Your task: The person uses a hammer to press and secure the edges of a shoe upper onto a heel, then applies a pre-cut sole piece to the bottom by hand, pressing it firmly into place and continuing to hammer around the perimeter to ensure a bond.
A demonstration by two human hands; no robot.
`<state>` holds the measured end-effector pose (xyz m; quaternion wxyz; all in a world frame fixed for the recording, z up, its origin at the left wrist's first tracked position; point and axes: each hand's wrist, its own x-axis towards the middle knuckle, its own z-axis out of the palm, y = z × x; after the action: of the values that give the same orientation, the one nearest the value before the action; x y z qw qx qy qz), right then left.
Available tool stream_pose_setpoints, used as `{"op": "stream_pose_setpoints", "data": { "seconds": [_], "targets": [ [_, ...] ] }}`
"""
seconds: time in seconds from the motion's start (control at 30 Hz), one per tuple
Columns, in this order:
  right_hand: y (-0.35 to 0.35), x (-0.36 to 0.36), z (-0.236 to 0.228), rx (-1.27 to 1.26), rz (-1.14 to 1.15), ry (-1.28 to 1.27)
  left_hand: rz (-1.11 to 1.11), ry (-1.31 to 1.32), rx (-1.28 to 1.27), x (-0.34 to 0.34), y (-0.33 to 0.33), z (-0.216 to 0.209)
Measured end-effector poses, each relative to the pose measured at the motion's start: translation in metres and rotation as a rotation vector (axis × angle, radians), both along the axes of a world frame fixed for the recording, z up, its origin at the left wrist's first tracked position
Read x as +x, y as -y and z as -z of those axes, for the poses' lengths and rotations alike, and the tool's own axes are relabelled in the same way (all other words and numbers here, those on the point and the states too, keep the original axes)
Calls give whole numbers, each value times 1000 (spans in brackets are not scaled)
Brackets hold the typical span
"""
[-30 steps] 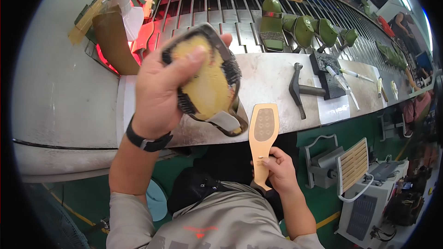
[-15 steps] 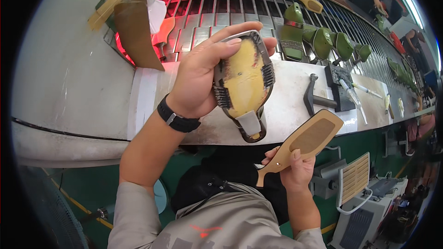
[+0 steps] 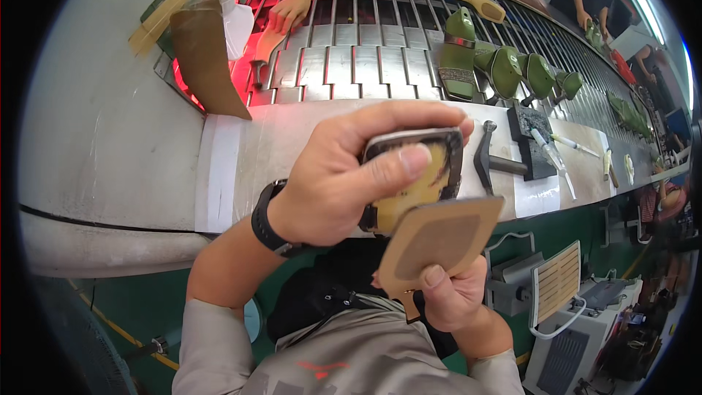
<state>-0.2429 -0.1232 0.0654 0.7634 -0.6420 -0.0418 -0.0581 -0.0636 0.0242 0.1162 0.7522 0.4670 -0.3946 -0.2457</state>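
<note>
Grasps the upturned lasted shoe (image 3: 439, 174) in the left hand (image 3: 340, 183) and grips the tan outsole (image 3: 441, 240) in the right hand (image 3: 457, 298); has both ready, not yet joined.

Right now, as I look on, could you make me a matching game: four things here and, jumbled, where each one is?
1. sole
2. yellow-bottomed shoe
3. hammer
4. wristband

A. on the bench, beside a black block
B. around the left wrist
C. held in the right hand
D. held in the left hand

Pairs: 1-C, 2-D, 3-A, 4-B.
</note>
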Motion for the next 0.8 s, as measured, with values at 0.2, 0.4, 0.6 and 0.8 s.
{"op": "stream_pose_setpoints", "data": {
  "seconds": [0.2, 0.4, 0.6, 0.8],
  "targets": [
    [-21, 22, 1, 140, 119, -9, 55, -73, -53, -9, -9, 3],
    [-10, 17, -4, -20, 12, 31, 80, 88, -17, -10, -14, 10],
    [-16, 24, -9, -39, 94, 135, 80, 149, 0, -10, -13, 10],
    [-18, 24, -12, -4, 104, 137, 72, 119, 11, -13, -15, 8]
  ]
}}
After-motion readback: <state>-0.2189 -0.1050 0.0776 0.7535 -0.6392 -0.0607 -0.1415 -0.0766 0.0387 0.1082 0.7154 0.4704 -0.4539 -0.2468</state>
